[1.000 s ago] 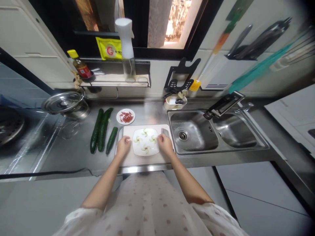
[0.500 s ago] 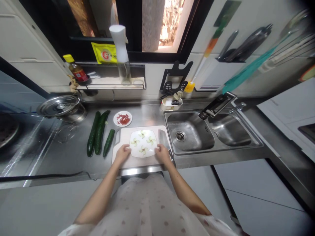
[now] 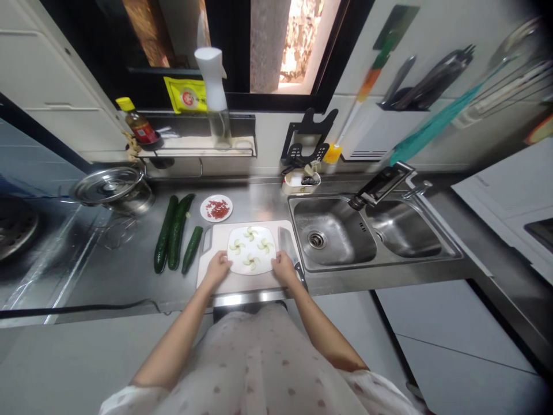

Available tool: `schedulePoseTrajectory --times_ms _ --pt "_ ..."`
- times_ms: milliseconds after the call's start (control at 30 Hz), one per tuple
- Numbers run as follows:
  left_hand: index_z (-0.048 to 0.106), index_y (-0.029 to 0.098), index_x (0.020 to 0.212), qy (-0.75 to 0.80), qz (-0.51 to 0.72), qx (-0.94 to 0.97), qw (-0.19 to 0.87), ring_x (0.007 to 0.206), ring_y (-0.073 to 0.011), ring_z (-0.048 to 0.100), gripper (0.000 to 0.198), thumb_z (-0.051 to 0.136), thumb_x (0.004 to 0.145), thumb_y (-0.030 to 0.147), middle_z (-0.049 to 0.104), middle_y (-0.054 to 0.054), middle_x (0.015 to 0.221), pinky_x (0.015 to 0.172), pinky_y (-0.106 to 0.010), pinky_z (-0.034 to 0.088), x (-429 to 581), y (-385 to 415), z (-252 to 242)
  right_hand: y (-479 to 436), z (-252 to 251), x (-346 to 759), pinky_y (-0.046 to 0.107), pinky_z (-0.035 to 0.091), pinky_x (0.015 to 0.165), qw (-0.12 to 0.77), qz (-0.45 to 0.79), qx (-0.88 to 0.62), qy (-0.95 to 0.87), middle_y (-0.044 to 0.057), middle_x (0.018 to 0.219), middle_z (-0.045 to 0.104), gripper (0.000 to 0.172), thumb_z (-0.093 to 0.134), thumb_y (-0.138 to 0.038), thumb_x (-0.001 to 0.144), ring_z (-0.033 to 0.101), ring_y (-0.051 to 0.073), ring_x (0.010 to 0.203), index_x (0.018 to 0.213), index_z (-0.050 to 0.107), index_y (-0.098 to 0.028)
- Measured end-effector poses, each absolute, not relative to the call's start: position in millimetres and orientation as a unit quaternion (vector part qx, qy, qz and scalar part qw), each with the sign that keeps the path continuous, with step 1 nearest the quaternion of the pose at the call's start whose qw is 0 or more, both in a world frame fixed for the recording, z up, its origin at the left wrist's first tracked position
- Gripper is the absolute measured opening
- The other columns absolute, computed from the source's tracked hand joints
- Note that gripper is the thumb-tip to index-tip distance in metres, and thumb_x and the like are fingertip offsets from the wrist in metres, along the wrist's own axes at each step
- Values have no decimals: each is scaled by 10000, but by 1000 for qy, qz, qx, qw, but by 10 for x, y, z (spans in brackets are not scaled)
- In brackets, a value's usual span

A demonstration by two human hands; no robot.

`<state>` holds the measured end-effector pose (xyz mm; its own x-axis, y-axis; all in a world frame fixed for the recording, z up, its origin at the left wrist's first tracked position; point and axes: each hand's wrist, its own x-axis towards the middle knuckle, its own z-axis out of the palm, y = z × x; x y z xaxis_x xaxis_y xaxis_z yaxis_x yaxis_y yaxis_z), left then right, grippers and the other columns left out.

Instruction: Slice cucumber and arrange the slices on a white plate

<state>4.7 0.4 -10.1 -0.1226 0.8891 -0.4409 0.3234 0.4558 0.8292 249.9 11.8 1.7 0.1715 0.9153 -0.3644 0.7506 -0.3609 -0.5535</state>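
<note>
A white squarish plate [image 3: 250, 246] lies over the pale cutting board [image 3: 259, 282], with several pinwheel-shaped arrangements of pale green slices on it, reddish at their centres. My left hand [image 3: 218, 267] grips the plate's left edge between thumb and fingers. On the opposite edge, my right hand [image 3: 283, 267] holds the plate in the same way. A knife [image 3: 288, 245] rests along the board's right side, its black handle near my right hand. Behind the board is a small round plate [image 3: 216, 208] of red bits. Dark green cucumbers [image 3: 176, 233] lie to the left.
A double steel sink [image 3: 341, 233] with a black faucet [image 3: 380, 185] is at the right. A lidded steel pot [image 3: 114, 190] stands at the back left. Behind the counter, a shelf [image 3: 194, 147] holds bottles. A black cable [image 3: 86, 308] runs along the front left.
The view has shifted slightly. Both hands keep their grip on the plate, with no clear movement relative to the board.
</note>
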Motion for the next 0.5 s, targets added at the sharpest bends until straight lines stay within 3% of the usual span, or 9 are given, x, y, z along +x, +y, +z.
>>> schedulePoseTrajectory --times_ms 233,500 --pt "531 189 1074 611 398 376 573 645 -135 621 529 694 644 451 645 19 709 608 -248 512 9 -134 378 8 249 2620 223 388 526 283 388 -705 -522 -41 621 541 157 524 -305 763 516 140 565 887 556 -213" --pt "553 182 1084 577 468 310 593 602 -120 615 570 773 608 405 660 16 691 546 -192 460 23 -289 798 -154 746 2619 211 419 441 386 508 -639 -430 -49 632 592 307 599 -419 724 544 127 491 952 546 -221"
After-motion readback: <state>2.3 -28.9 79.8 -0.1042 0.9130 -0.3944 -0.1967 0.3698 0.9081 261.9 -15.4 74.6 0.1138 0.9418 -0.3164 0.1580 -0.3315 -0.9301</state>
